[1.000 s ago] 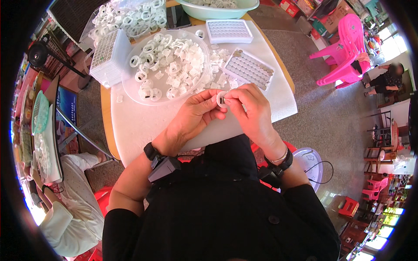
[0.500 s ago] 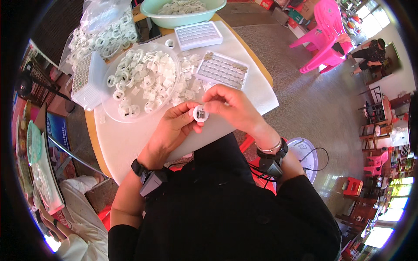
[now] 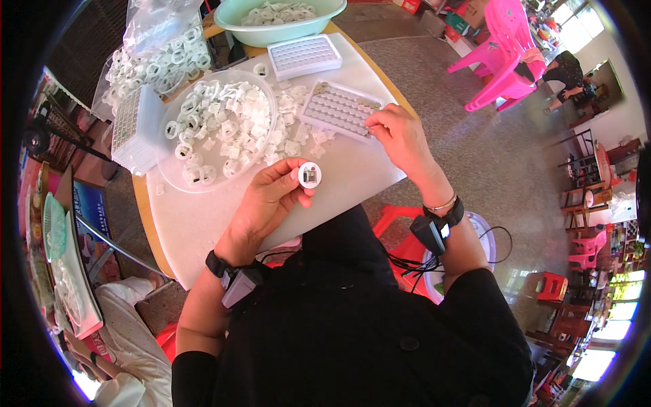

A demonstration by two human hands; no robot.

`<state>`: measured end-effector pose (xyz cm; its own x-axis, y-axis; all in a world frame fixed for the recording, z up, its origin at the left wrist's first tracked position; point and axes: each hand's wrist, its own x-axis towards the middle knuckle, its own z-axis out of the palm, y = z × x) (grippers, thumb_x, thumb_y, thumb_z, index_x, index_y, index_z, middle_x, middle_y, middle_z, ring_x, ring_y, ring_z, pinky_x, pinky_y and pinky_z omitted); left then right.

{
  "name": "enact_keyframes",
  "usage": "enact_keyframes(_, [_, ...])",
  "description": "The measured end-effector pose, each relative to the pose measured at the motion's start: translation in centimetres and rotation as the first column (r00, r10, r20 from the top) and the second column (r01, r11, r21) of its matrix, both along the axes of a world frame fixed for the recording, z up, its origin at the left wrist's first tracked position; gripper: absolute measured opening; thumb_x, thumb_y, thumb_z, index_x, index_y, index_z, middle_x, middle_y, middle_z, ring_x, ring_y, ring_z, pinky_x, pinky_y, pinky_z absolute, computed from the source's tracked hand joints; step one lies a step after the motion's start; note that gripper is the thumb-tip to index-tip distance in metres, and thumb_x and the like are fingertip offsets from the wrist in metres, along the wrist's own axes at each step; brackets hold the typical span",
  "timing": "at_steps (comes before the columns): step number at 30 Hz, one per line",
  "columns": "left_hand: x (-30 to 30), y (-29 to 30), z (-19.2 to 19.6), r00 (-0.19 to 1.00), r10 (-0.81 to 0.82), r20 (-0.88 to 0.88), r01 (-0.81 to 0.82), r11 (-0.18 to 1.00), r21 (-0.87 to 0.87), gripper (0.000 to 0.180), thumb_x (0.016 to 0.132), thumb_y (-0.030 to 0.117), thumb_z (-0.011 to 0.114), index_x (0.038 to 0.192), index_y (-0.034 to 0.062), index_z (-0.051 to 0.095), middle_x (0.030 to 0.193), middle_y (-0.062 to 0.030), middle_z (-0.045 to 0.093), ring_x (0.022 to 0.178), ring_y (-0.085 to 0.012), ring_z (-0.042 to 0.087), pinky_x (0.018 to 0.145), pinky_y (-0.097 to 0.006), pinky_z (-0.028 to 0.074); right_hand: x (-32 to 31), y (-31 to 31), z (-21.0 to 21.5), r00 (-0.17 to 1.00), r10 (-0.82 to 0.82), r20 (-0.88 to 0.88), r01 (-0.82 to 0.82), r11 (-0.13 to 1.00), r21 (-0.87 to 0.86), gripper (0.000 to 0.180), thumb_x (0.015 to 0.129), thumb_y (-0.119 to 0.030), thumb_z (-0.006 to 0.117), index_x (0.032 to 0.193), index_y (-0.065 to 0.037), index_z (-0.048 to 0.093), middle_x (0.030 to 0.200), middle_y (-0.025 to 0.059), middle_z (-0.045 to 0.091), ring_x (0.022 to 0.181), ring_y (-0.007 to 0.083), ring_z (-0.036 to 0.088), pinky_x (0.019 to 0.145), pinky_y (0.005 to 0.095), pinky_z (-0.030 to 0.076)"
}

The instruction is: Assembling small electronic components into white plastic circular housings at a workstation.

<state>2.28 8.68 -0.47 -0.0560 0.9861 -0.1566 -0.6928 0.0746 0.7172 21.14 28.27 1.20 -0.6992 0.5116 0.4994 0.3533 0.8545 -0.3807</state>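
Note:
My left hand (image 3: 271, 195) pinches a small round white plastic piece (image 3: 317, 176) over the table's front part. Its upper face shows a dark, square-cut recess. My right hand (image 3: 405, 141) is at the near right corner of a shallow white tray (image 3: 332, 124) with rows of small pockets. Thumb and fingertips are drawn together there; anything between them is too small to make out. Some tan-grey bits lie along the tray's far edge. A round clear dish (image 3: 203, 188) left of the tray holds a heap of white plastic parts (image 3: 241, 115), several of them rings.
Loose white parts lie between dish and tray. A second white tray (image 3: 305, 57) and a pale green basin (image 3: 281, 28) stand farther back. Stacked trays (image 3: 137, 129) and a bag of white rings (image 3: 159, 64) flank the left. Beyond are pink chairs (image 3: 498, 61) and two other people.
My right hand has left the round piece and moved right and away to the tray's corner. The left hand still holds the piece, almost unmoved. A person in the background has bent over.

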Motion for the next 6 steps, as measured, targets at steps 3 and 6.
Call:
enact_keyframes(3, [-0.1,-0.1,0.2,1.000,0.005,-0.005,-0.005,1.000,-0.013,0.024,0.096,0.011,0.049,0.115,-0.0035,0.051,0.096,-0.0103,0.059,0.078,-0.0153,0.059,0.068,-0.026,0.051,-0.7,-1.3,1.0,0.999,-0.021,-0.045,0.011,0.978,-0.210,0.010,0.079,-0.006,0.062,0.088,-0.003,0.066,0.080,0.0094,0.062,0.077,0.0266,0.062,0.067,0.0358,0.049])
enact_keyframes(6, [-0.2,-0.1,0.3,0.999,0.026,0.025,-0.025,0.999,-0.036,0.024,0.096,0.011,0.049,0.116,-0.0035,0.050,0.098,-0.0106,0.059,0.079,-0.0154,0.059,0.069,-0.026,0.051,-1.6,-4.2,2.9,0.989,-0.057,-0.134,-0.021,0.856,-0.517,0.010,0.082,-0.007,0.063,0.090,-0.002,0.065,0.092,0.0112,0.068,0.081,0.0196,0.065,0.071,0.0345,0.050])
